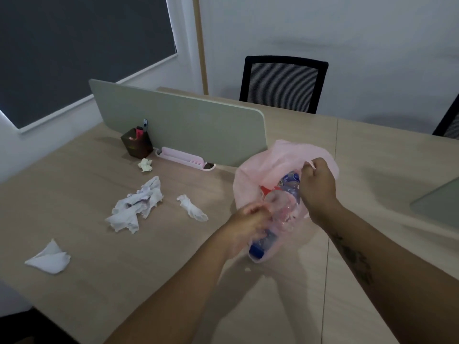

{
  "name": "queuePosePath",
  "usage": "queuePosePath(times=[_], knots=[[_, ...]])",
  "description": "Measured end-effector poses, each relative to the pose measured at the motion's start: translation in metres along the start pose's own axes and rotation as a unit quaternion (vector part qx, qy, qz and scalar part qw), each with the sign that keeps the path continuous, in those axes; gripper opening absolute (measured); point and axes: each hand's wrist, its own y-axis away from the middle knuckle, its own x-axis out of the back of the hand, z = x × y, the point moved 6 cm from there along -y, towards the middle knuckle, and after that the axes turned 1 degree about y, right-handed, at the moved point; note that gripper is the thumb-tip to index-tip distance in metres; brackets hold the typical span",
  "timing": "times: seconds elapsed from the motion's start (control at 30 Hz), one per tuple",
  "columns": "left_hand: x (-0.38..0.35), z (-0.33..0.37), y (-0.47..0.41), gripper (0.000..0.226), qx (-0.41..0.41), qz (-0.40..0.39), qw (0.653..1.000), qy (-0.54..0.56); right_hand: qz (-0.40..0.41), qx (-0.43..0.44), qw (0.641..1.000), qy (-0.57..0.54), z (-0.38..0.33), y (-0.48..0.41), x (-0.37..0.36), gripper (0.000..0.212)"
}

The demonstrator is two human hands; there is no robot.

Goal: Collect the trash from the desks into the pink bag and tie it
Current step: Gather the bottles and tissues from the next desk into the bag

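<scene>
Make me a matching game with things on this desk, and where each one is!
Things:
1. thin pink plastic bag
2. dark brown square pen holder
3. folded white paper napkin
4. small crumpled yellowish paper ball

Places:
A. near the desk's left front edge
B. held open by both hands, plastic bottles inside
C. against the green divider, pens sticking out
D. just in front of the pen holder

Pairs: 1-B, 2-C, 3-A, 4-D

The left hand grips the bag's near rim; the right hand lifts its far rim.
</scene>
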Motion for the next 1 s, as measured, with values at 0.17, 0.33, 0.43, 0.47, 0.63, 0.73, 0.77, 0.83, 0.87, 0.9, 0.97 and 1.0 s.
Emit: queuePosePath(times=[0.17,0.33,0.43,0.47,0.63,0.73,0.77,0.83,0.87,0.9,0.97,1.0], knots=[[-0.025,-0.029,-0.02,0.078,0.023,0.065,0.997,-0.03,-0.003,-0.03,0.999,-0.021,0.005,0.0,0.005,0.025],[-0.018,-0.033,-0.042,0.086,0.055,0.222,0.97,0.08,-0.009,-0.028,0.999,-0.022,0.009,-0.001,0.009,0.026],[-0.019,-0.041,-0.042,0.093,0.1,0.164,0.976,0.104,-0.009,-0.033,0.999,-0.016,0.014,-0.004,0.013,0.025],[-0.016,-0.043,-0.041,0.095,0.101,0.147,0.978,0.11,-0.009,-0.035,0.999,-0.016,0.016,-0.004,0.014,0.025],[0.018,-0.046,0.002,0.061,0.084,0.107,0.988,0.076,-0.01,-0.04,0.999,-0.01,0.014,-0.009,0.023,0.026],[0.044,-0.049,0.051,0.049,0.064,0.042,0.997,0.031,0.001,-0.038,0.999,-0.003,0.013,-0.011,0.03,0.027],[0.048,-0.05,0.066,0.042,0.064,0.0,0.997,0.03,0.002,-0.04,0.999,-0.003,0.013,-0.011,0.032,0.027],[0.054,-0.052,0.088,0.037,0.081,-0.056,0.995,0.021,-0.001,-0.048,0.999,-0.006,0.014,-0.009,0.033,0.027],[0.054,-0.053,0.093,0.039,0.086,-0.064,0.994,0.023,-0.005,-0.052,0.999,-0.008,0.014,-0.007,0.033,0.027],[0.052,-0.052,0.091,0.042,0.08,-0.062,0.994,0.038,-0.011,-0.054,0.998,-0.009,0.014,-0.004,0.032,0.027],[0.033,-0.042,0.082,0.039,0.05,-0.066,0.993,0.078,-0.019,-0.051,0.998,-0.007,0.013,0.002,0.03,0.026],[0.021,-0.036,0.071,0.033,0.036,-0.063,0.993,0.097,-0.022,-0.047,0.999,-0.003,0.012,0.005,0.029,0.025]])
